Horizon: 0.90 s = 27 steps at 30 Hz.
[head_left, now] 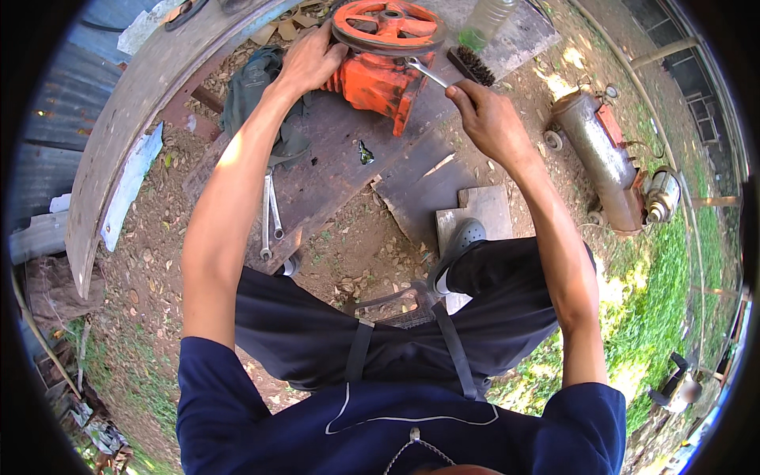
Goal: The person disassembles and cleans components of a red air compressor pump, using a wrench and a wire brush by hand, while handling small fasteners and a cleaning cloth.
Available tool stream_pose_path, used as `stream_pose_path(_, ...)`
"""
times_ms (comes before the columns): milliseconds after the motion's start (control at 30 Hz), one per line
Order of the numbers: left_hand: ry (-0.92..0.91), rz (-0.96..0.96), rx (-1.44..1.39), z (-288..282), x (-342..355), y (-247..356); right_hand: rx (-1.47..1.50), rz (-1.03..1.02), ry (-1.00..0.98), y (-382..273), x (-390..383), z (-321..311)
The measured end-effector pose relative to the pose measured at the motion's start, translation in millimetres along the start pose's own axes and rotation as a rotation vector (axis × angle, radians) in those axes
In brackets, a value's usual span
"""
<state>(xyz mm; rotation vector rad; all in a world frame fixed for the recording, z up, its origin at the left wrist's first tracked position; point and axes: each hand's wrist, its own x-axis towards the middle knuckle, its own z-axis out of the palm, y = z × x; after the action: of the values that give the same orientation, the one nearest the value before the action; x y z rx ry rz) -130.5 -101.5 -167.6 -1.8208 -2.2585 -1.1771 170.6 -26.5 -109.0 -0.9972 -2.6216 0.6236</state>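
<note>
1. Dark blue shirt (412,427) fills the foreground, closest to the lens.
2. Up top sits the orange machine (368,83) on a wooden board (317,186), spoked wheel (388,30) uppermost.
3. Right hand (484,119) grasps the wrench (430,72), its head just below the wheel; whether it's seated, can't tell.
4. Left hand (313,57) lies against the machine's left side; grip hidden, can't tell.
5. Danger: a poorly seated wrench could slip under force; weak bracing could let the machine twist.

Room above the board (328,186) before the orange machine (372,83), with cloth (248,89) left and brush (473,67) right as obstacles
</note>
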Motion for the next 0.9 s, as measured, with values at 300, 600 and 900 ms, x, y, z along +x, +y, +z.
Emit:
stream_pose_path(300, 0.281, -0.301, 0.281, 56.2, 13.2, 7.4, -0.194, 0.068, -0.003, -25.9, 7.9, 5.6)
stream_pose_path(600, 0.423, -0.252, 0.259, 66.5, 8.6, -3.0, -0.366, 0.025, -0.058, -63.8, 0.0, 0.1)
stream_pose_path(900, 0.360, -0.304, 0.292, 63.5, 11.4, 1.3, -0.565, 0.125, -0.004, -88.1, -7.8, 40.3)
